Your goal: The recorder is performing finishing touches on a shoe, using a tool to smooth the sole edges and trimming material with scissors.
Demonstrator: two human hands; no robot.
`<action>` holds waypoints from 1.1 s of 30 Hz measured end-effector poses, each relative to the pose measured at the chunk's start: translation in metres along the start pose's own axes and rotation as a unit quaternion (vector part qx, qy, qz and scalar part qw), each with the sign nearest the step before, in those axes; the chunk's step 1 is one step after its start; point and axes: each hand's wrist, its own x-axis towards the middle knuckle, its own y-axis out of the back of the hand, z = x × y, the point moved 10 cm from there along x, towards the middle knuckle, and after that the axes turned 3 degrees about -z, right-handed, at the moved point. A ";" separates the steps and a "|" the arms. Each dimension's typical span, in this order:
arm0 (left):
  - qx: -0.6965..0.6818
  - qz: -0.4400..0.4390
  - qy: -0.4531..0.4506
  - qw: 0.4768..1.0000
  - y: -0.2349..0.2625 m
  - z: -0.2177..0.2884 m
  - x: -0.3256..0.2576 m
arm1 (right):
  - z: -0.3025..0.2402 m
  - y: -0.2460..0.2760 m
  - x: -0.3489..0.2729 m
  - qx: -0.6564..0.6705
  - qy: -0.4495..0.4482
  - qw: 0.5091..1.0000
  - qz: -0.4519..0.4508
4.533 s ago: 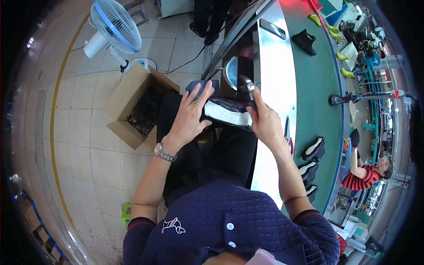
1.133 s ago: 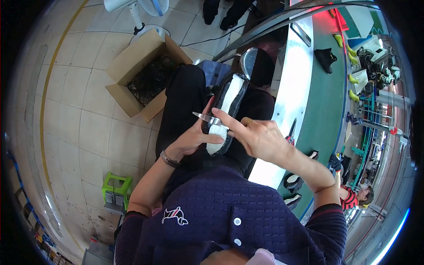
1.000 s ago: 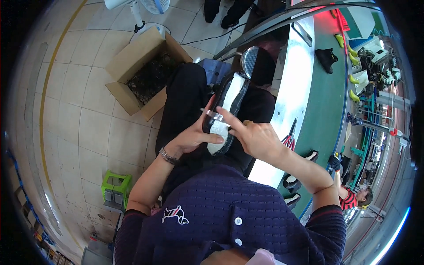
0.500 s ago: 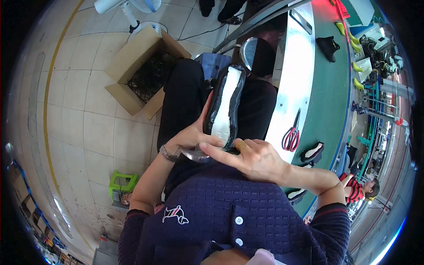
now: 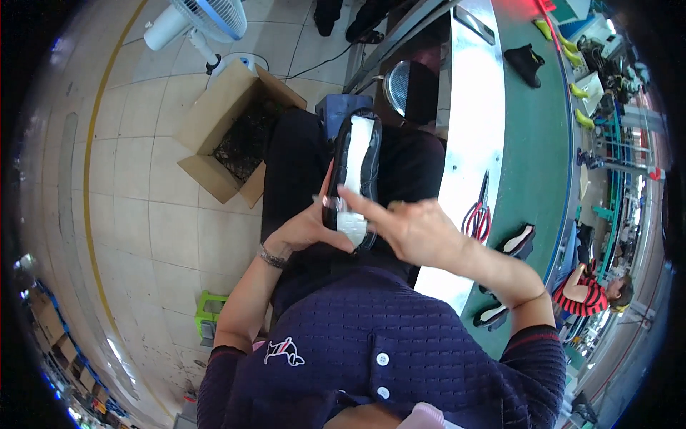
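Observation:
A black shoe upper point(image 5: 357, 168) with a long white bottom stands bottom-side toward me above my lap, its heel and toe ends pointing away and toward me. My left hand point(image 5: 304, 227) is closed round its near left side, thumb pressed along the near end. Over the white bottom reaches my right hand point(image 5: 423, 232), slightly blurred, with its index finger stretched across to the upper's left edge and the other fingers curled. A clear, shiny piece point(image 5: 333, 203) shows by that fingertip; its kind and how it is held are too blurred to tell.
To the right runs a green bench with a pale metal edge, bearing red-handled scissors point(image 5: 477, 220), a black shoe point(image 5: 525, 64) and more white-bottomed uppers point(image 5: 491, 315). On the left are an open carton point(image 5: 214, 136), a fan point(image 5: 207, 21) and a green stool point(image 5: 207, 306). A person in stripes point(image 5: 586, 297) sits beyond the bench.
My right index finger has moved from the near end up to the upper's left edge. The clear piece has shifted up with it. The upper has turned more upright and slid slightly left.

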 end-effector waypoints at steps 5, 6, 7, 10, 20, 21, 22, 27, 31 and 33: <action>-0.049 0.061 0.011 0.997 0.012 0.027 0.020 | 0.037 0.043 0.026 0.049 -0.011 0.990 0.133; -0.048 0.103 0.031 0.993 0.021 0.026 0.025 | 0.053 0.027 0.035 0.011 -0.039 0.995 0.086; -0.042 0.101 0.035 0.993 0.020 0.031 0.031 | 0.063 0.018 0.040 -0.027 -0.071 0.996 0.040; -0.132 0.134 0.060 0.980 0.014 0.034 0.038 | 0.069 0.027 0.025 -0.020 -0.067 0.995 0.065; 0.083 0.089 -0.012 0.993 -0.005 0.038 0.033 | 0.118 -0.032 -0.103 0.656 -0.212 0.671 0.274; 0.178 0.061 -0.067 0.980 -0.014 0.047 0.031 | 0.120 -0.046 -0.112 0.676 -0.214 0.649 0.274; 0.177 0.059 -0.057 0.981 -0.014 0.042 0.032 | 0.118 -0.056 -0.116 0.685 -0.200 0.651 0.259; 0.258 -0.008 -0.125 0.958 -0.020 0.021 0.035 | 0.077 -0.096 -0.093 0.728 -0.143 0.664 0.093; 0.169 -0.058 -0.103 0.979 -0.016 0.007 0.024 | 0.057 -0.111 -0.083 0.765 -0.128 0.630 0.050; 0.131 -0.096 -0.119 0.980 -0.024 0.014 0.020 | 0.049 -0.117 -0.081 0.755 -0.149 0.639 -0.008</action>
